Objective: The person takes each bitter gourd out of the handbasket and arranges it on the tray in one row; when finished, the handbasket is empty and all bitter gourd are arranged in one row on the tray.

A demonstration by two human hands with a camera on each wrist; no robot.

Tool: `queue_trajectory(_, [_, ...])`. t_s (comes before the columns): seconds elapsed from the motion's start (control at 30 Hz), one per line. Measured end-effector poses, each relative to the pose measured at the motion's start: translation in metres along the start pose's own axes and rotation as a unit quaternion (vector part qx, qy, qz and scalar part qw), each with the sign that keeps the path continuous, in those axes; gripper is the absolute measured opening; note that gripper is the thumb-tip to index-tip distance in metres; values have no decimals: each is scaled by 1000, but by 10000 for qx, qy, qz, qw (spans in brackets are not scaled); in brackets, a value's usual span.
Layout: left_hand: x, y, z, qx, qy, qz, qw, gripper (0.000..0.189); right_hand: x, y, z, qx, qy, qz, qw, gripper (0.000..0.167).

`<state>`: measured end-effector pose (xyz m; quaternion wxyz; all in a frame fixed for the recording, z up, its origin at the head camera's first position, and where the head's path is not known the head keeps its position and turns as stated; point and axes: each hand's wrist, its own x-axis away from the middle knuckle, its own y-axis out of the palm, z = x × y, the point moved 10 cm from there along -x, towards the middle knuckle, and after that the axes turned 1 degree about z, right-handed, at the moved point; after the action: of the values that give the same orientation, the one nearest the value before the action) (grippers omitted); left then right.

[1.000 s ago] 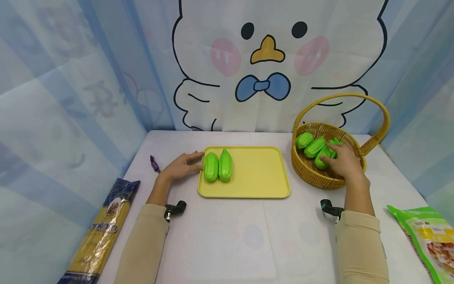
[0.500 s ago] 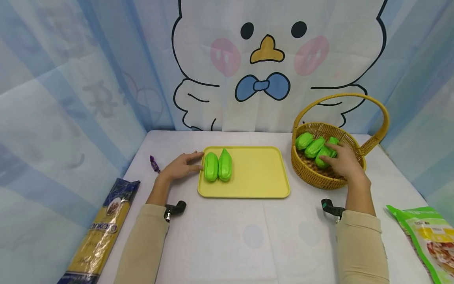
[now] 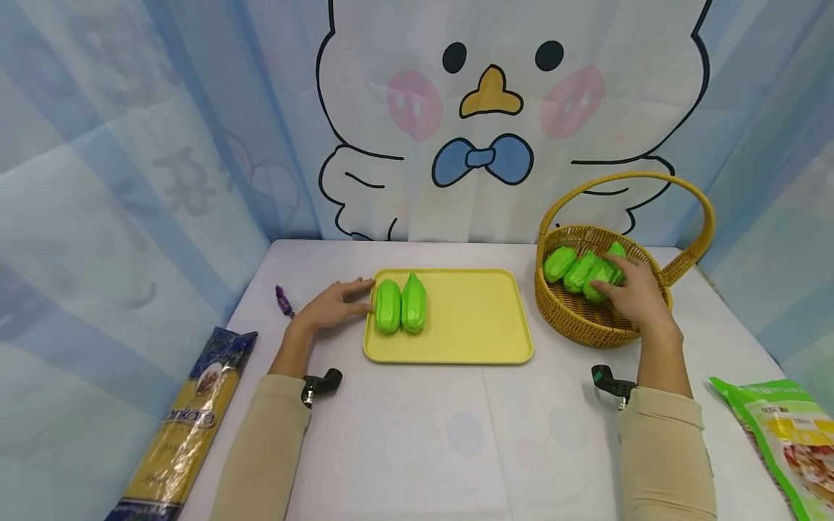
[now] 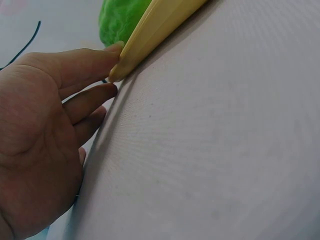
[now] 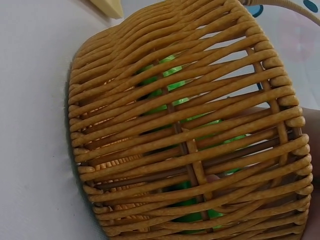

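My left hand (image 3: 331, 302) reaches to the left edge of a yellow tray (image 3: 478, 318), its fingers extended. In the left wrist view, the fingertips (image 4: 116, 50) meet the tray's rim. Two bright green, elongated gourd-like vegetables, one plain-ended (image 3: 388, 307) and one pointed (image 3: 413, 304), lie side by side on the tray's left part. My right hand (image 3: 635, 293) is inside a wicker basket (image 3: 576, 329), with thumb and fingers bent around a similar green gourd (image 3: 602, 273). More green gourds (image 3: 559, 264) lie beside it. Basket slats cover most of this hand in the right wrist view.
The basket's tall handle (image 3: 706, 217) arches over its opening. A purple-wrapped candy (image 3: 284, 300) lies behind the left wrist. A long blue and gold packet (image 3: 189, 420) lies at the left, a green packet (image 3: 791, 434) at the right. A patterned curtain (image 3: 482, 210) hangs behind the table.
My right hand has shifted slightly right inside the basket, and the green gourds have shifted and turned a little. My left hand and the tray have stayed put.
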<state>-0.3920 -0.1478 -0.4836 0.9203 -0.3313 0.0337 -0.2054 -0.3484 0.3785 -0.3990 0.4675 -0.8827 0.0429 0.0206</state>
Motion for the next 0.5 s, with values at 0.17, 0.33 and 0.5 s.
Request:
queue_trajectory(0.17, [0, 0, 0, -18, -9, -6, 10000, 71, 1, -7, -8, -339, -149, 319, 9988, 71])
queue_trajectory(0.33, [0, 1, 0, -39, 19, -14, 10000, 70, 3, -13, -15, -692, -199, 416, 9965, 73])
queue_trajectory(0.5, [0, 1, 1, -3, 1, -24, 10000, 71, 7, -19, -23, -927, -177, 465, 9944, 76])
